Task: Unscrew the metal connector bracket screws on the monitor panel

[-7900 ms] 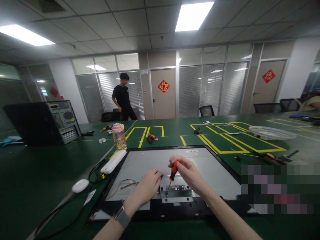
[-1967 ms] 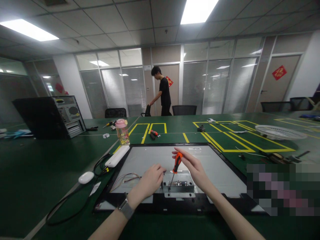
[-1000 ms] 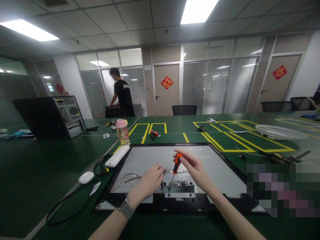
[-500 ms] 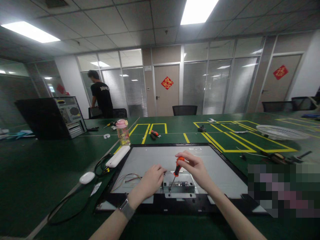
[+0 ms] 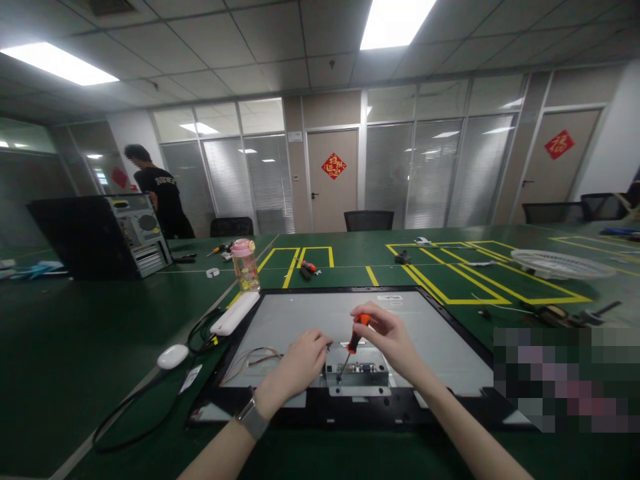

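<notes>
Your right hand is wrapped around the handle of the screwdriver, its tip down in the left end of the metal bracket. Your left hand bends its fingers at the bracket's left edge; I can't tell whether they pinch anything. Because the shaft leans, pressing hard could make the tip skid, scratching the panel beneath the bracket or hitting what look like connectors inside it. The thin wires, loose to the left of the bracket, could snag if your left hand sweeps across them. The screwdriver is orange and black with a slim shaft; the bracket is bare silvery metal with dark holes. The panel is flat grey, bordered in black.
</notes>
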`<state>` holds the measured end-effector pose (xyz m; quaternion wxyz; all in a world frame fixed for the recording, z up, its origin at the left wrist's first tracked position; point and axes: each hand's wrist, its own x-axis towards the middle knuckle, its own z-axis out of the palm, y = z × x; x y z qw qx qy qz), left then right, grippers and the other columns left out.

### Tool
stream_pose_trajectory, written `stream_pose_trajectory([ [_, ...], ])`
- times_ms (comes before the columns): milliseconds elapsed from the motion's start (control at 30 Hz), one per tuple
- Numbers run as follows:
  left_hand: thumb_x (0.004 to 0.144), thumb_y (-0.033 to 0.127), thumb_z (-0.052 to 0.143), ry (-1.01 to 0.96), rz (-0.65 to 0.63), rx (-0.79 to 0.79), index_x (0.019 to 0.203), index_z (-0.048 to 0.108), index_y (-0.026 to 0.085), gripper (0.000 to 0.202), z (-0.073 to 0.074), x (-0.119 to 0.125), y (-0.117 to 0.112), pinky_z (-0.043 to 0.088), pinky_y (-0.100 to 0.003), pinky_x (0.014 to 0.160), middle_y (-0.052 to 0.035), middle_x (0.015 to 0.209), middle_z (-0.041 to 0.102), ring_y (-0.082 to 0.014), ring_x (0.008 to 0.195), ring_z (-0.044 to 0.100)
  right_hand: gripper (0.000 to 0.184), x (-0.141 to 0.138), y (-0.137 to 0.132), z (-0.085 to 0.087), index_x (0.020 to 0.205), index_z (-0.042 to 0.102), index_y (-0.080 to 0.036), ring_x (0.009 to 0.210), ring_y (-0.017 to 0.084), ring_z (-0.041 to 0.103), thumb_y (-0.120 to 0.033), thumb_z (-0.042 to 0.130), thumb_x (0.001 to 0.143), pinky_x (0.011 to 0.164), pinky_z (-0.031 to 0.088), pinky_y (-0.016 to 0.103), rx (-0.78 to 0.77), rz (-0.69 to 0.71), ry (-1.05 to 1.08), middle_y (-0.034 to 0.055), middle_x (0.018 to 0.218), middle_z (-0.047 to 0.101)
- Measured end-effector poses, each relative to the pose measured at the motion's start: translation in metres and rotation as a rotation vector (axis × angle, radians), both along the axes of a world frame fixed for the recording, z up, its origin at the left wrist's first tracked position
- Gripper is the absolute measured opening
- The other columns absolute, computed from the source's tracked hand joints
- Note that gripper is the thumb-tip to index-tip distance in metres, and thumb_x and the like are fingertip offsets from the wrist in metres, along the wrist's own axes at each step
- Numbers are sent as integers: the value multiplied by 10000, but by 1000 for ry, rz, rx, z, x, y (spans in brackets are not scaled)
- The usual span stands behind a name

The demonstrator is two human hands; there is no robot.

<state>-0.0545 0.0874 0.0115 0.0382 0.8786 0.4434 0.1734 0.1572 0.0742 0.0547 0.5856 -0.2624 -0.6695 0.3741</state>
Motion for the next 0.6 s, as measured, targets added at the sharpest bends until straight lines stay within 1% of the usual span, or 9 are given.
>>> stream_pose_trajectory([
  [33, 960, 138, 365, 4, 4, -2, 1098, 597, 188, 274, 0, 0, 0, 430, -305, 874, -60, 1051, 570, -190, 986, 527, 154, 1, 0, 0, 909, 708, -233, 731, 177, 646, -327, 715, 788, 759, 505, 328, 9, -15, -6, 11, 833, 644],
  [100, 964, 142, 362, 7, 6, -6, 1126, 591, 192, 285, -1, 0, 1, 430, -310, 880, -62, 1061, 569, -192, 993, 528, 200, 2, 0, 1, 991, 708, -233, 831, 209, 653, -351, 651, 839, 811, 499, 357, 7, -14, -21, 33, 865, 661],
  [200, 966, 144, 362, 8, 5, -4, 1140, 585, 193, 286, -2, 0, 2, 431, -313, 882, -63, 1062, 569, -192, 995, 528, 290, 2, -3, 2, 1126, 675, -234, 980, 249, 645, -372, 543, 908, 900, 479, 418, -23, 41, -7, 66, 939, 698],
  [300, 965, 141, 369, 6, 5, 9, 1112, 592, 185, 270, -1, 0, 1, 431, -312, 879, -61, 1050, 570, -192, 988, 528, 305, 0, -4, 2, 1131, 671, -241, 883, 238, 670, -396, 564, 891, 811, 526, 407, -33, 57, 20, 67, 937, 704],
  [367, 964, 136, 370, 8, 1, 5, 1096, 598, 184, 268, 0, 0, 0, 427, -310, 886, -61, 1049, 570, -189, 991, 528, 254, -1, -3, 1, 1043, 702, -237, 801, 217, 665, -386, 628, 851, 765, 530, 373, -10, 3, 15, 48, 863, 699],
  [433, 963, 133, 368, 5, 0, -5, 1091, 600, 188, 270, 2, 1, -1, 426, -306, 889, -59, 1054, 569, -186, 995, 527, 189, -1, -1, 0, 939, 719, -227, 771, 204, 647, -360, 686, 808, 773, 512, 353, 30, -71, -3, 33, 803, 687],
  [467, 963, 133, 367, 2, 1, -8, 1090, 600, 190, 271, 2, 1, -2, 427, -303, 887, -58, 1056, 568, -184, 996, 527, 177, 0, 0, -1, 922, 721, -225, 784, 206, 642, -354, 691, 805, 790, 501, 353, 45, -98, -17, 32, 797, 685],
  [533, 964, 135, 368, -4, 3, -10, 1090, 599, 191, 270, 3, 1, -2, 430, -299, 881, -57, 1054, 568, -183, 992, 527, 214, 1, 1, -1, 991, 719, -228, 868, 223, 640, -364, 641, 846, 848, 478, 369, 52, -100, -46, 44, 843, 693],
  [600, 963, 134, 370, -5, 5, -5, 1091, 599, 189, 268, 2, 1, -2, 432, -299, 875, -57, 1048, 570, -184, 982, 530, 295, 3, 1, 0, 1124, 685, -240, 954, 235, 642, -381, 548, 904, 905, 456, 394, 24, -44, -56, 56, 922, 703],
])
